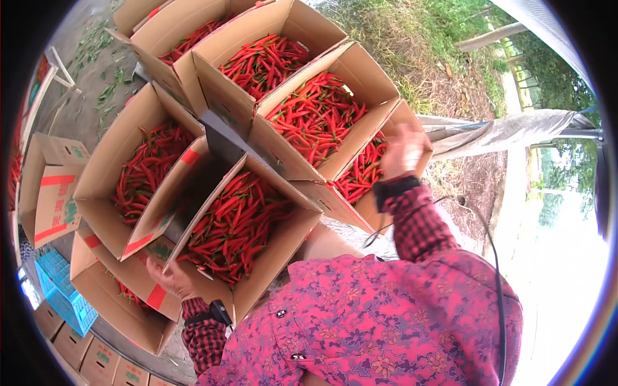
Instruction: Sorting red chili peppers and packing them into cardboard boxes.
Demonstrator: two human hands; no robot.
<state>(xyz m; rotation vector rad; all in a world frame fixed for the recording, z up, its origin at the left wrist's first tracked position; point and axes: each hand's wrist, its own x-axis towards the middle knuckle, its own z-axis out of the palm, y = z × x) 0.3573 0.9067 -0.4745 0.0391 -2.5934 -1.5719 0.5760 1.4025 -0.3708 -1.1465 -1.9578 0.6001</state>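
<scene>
An open cardboard box (277, 254) heaped with red chili peppers (235, 225) stands right in front of me. My left hand (170, 281) is closed on this box's near-left corner, the thumb by its edge. Farther right, my right hand (404, 151) reaches over another cardboard box (418, 138), partly covering the red chilies (362, 170) inside. Motion smears its fingers, so their grip does not show. Both wrists have dark bands over checked sleeves.
More open boxes of chilies (267, 61) stand close together ahead and left. A blue plastic crate (64, 289) sits at the left, near closed cartons (100, 360). Cloth-wrapped poles (502, 132) jut in from the right. A thin cable (492, 251) hangs by my right arm.
</scene>
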